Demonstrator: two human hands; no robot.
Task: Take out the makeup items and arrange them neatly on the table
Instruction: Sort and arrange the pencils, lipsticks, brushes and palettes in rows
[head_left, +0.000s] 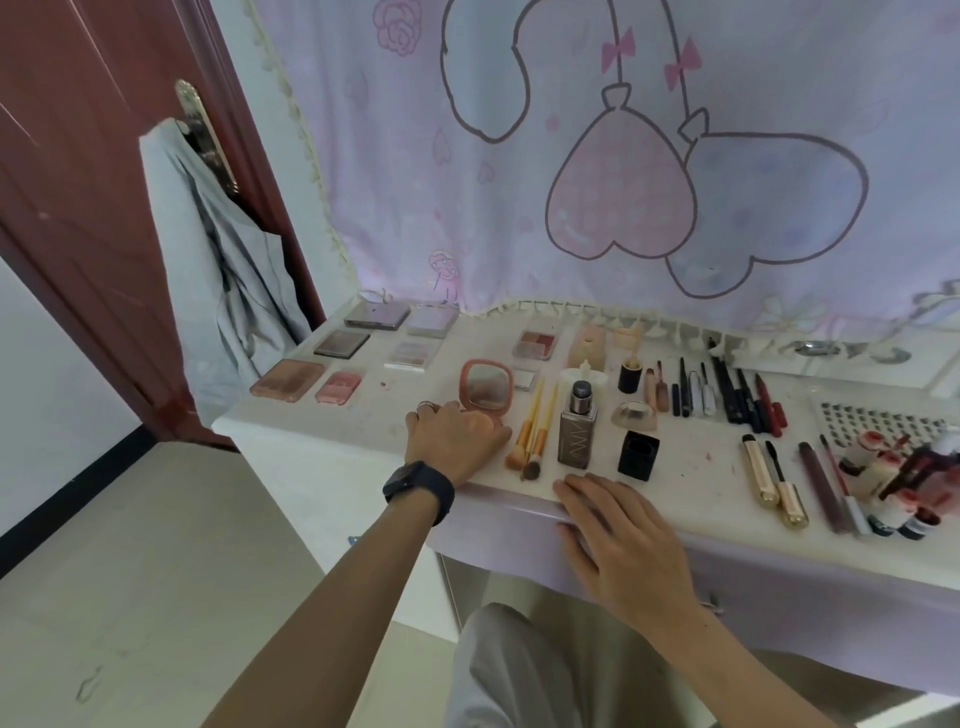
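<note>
Six flat palettes (341, 343) lie at the left of the bench (691, 467), in two columns of three. A seventh, with reddish pans (535, 345), sits apart nearer the middle. There is one open mirror compact (485, 389) and one square foundation bottle (577, 431). Between them are yellow-handled brushes (537, 426), three as far as I can make out. One black cube cap (638, 454) and two gold tubes (761, 478) follow. The dark pencils and liners (737, 395) lie too close together to count, and the red-topped pots (883, 467) are too blurred. Two hands are at the bench: the left hand (457, 436) and the right hand (623, 545).
</note>
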